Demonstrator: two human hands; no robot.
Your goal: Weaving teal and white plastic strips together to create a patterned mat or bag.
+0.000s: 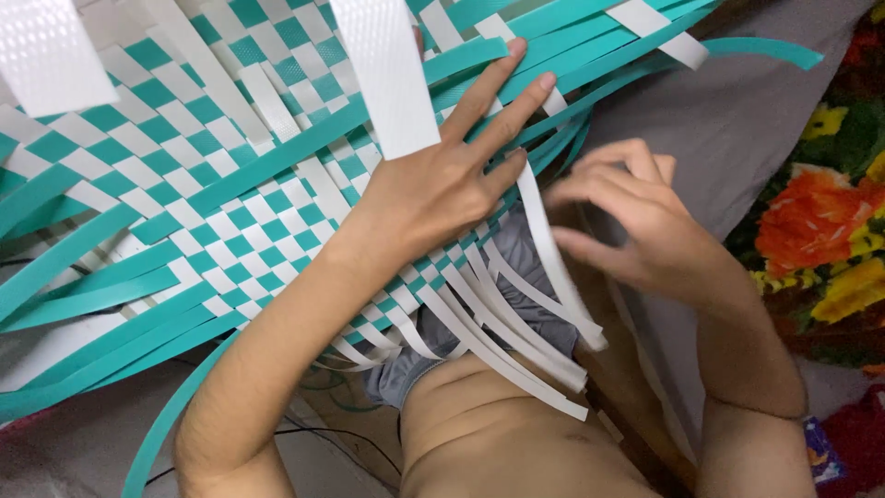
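A woven mat of teal and white plastic strips [184, 175] lies across my lap, its loose ends fanning out. My left hand [442, 175] presses flat on the weave, fingers spread over the teal strips [553, 37] at the top. A loose white strip [387, 74] crosses in front of that hand. My right hand [627, 221] hovers at the mat's right edge, fingers curled and apart, beside a loose white strip [553, 258] that hangs down. Whether it touches the strip is unclear.
Loose white strip ends [498, 341] hang over my grey shorts [525, 258]. A grey cloth [737, 101] lies at right, a flowered fabric [830, 231] beyond it. Long teal strips [92, 304] trail off to the left.
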